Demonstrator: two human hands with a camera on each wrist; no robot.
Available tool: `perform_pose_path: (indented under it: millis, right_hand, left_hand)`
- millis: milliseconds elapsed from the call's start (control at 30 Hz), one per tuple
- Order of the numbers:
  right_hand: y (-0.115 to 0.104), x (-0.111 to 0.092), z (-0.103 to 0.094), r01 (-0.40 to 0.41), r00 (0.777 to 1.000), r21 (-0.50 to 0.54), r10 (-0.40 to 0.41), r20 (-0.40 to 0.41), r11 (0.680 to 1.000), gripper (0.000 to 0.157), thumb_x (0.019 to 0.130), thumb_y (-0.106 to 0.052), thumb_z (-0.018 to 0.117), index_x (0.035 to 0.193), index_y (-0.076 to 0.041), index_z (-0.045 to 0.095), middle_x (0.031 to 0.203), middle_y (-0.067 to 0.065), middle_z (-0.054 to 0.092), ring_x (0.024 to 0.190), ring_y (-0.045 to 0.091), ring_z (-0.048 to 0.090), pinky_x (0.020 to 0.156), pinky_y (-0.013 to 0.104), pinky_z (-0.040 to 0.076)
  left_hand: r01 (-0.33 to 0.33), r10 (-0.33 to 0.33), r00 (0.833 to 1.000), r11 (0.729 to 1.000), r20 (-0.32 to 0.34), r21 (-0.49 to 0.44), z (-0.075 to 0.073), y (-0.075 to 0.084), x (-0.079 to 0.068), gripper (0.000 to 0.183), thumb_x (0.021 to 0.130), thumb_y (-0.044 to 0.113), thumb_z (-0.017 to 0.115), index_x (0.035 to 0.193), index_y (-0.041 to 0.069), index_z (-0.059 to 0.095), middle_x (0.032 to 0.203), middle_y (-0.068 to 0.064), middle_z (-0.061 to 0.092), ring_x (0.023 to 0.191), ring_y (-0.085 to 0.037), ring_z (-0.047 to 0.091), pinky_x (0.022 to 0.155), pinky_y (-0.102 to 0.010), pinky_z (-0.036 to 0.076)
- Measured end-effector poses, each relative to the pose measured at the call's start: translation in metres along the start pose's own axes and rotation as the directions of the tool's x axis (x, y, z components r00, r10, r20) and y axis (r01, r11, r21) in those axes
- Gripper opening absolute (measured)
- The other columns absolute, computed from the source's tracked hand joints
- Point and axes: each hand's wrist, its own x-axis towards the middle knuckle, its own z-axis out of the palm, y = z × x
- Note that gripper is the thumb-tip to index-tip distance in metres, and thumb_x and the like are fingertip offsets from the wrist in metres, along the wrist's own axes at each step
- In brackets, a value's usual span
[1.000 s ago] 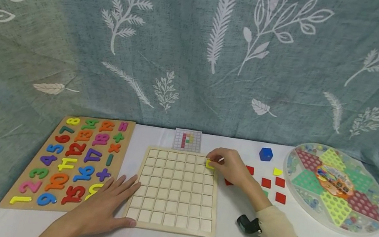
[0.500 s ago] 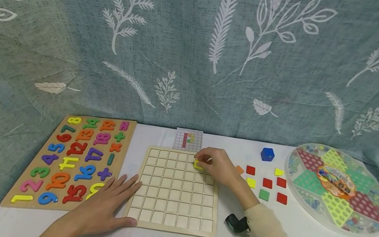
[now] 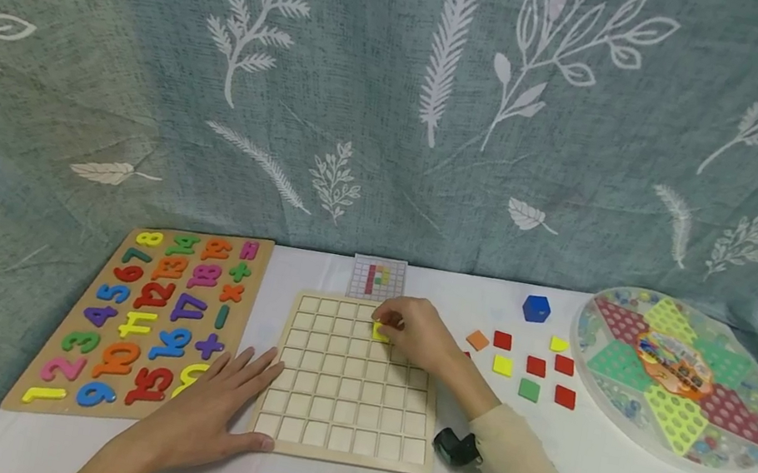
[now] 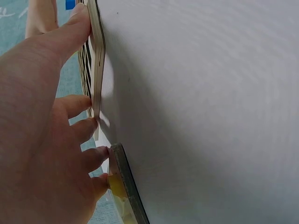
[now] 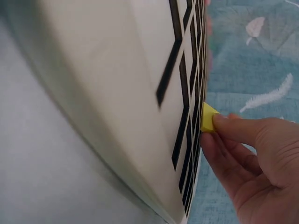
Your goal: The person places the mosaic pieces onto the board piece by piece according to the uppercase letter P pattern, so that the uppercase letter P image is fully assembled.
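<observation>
A wooden grid board lies in the middle of the table, its square cells bare where they show. Between thumb and fingers my right hand pinches a yellow square tile over the upper rows, right of the board's centre line. The right wrist view shows that tile against the grid, partly covered by the thumb. My left hand rests with fingers spread at the board's left edge, thumb at the lower left corner. In the left wrist view its fingertips also reach the number board's edge.
A board of coloured numbers lies left. Behind the grid is a small printed pattern card. To the right lie several red tiles, a green tile, an orange tile, a blue cube and a round Chinese checkers board.
My right hand has moved left across the board with the yellow tile, from its upper right corner to nearer the middle. The left hand stays in place.
</observation>
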Motion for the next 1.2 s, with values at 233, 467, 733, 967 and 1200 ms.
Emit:
perform_pose_path:
  millis: [233, 467, 733, 967, 1200]
  right_hand:
    - [-0.002, 0.003, 0.001, -0.029, 1.000, -0.012, 0.029, 0.001, 0.999, 0.010, 0.086, 0.000, 0.073, 0.095, -0.003, 0.072, 0.086, 0.005, 0.071, 0.081, 0.014, 0.066, 0.072, 0.022, 0.056]
    - [-0.005, 0.002, 0.001, -0.051, 0.999, -0.010, 0.051, 0.000, 0.999, 0.010, 0.085, 0.001, 0.073, 0.095, -0.003, 0.072, 0.086, 0.005, 0.071, 0.081, 0.015, 0.066, 0.072, 0.024, 0.056]
    - [-0.004, 0.001, 0.002, -0.048, 0.999, -0.052, 0.048, 0.017, 0.998, 0.010, 0.086, 0.001, 0.072, 0.095, -0.005, 0.073, 0.088, 0.005, 0.071, 0.082, 0.014, 0.064, 0.073, 0.023, 0.054]
    - [-0.007, -0.002, -0.001, -0.038, 0.999, -0.018, 0.038, 0.031, 0.999, 0.012, 0.089, 0.002, 0.068, 0.100, -0.003, 0.072, 0.094, 0.006, 0.071, 0.087, 0.015, 0.065, 0.077, 0.022, 0.056]
    - [-0.006, -0.013, -0.019, -0.013, 0.998, -0.039, 0.015, 0.055, 0.999, 0.014, 0.090, 0.002, 0.067, 0.103, -0.002, 0.071, 0.098, 0.006, 0.070, 0.091, 0.018, 0.065, 0.080, 0.024, 0.057]
  left_hand:
    - [0.005, -0.005, 1.000, 1.000, 0.000, -0.002, 0.000, -0.001, -0.001, 0.099, 0.081, 0.075, 0.055, 0.153, 0.011, 0.035, 0.161, -0.007, 0.024, 0.147, -0.040, 0.018, 0.120, -0.057, 0.010]
    - [0.005, -0.005, 1.000, 1.000, 0.004, -0.002, -0.001, -0.001, -0.001, 0.099, 0.080, 0.075, 0.056, 0.153, 0.011, 0.035, 0.161, -0.008, 0.025, 0.147, -0.040, 0.018, 0.120, -0.057, 0.010]
    - [-0.006, 0.006, 1.000, 1.000, 0.004, -0.011, -0.001, 0.000, 0.000, 0.098, 0.081, 0.073, 0.058, 0.152, 0.010, 0.035, 0.161, -0.008, 0.025, 0.147, -0.041, 0.018, 0.119, -0.059, 0.010]
    - [0.000, 0.000, 1.000, 1.000, 0.001, -0.008, 0.000, -0.002, -0.003, 0.098, 0.081, 0.073, 0.057, 0.152, 0.010, 0.036, 0.161, -0.008, 0.025, 0.146, -0.041, 0.018, 0.119, -0.059, 0.011]
    - [-0.007, 0.007, 1.000, 1.000, -0.004, -0.016, 0.002, -0.003, -0.001, 0.097, 0.081, 0.072, 0.059, 0.152, 0.010, 0.036, 0.161, -0.008, 0.025, 0.147, -0.040, 0.018, 0.120, -0.058, 0.010]
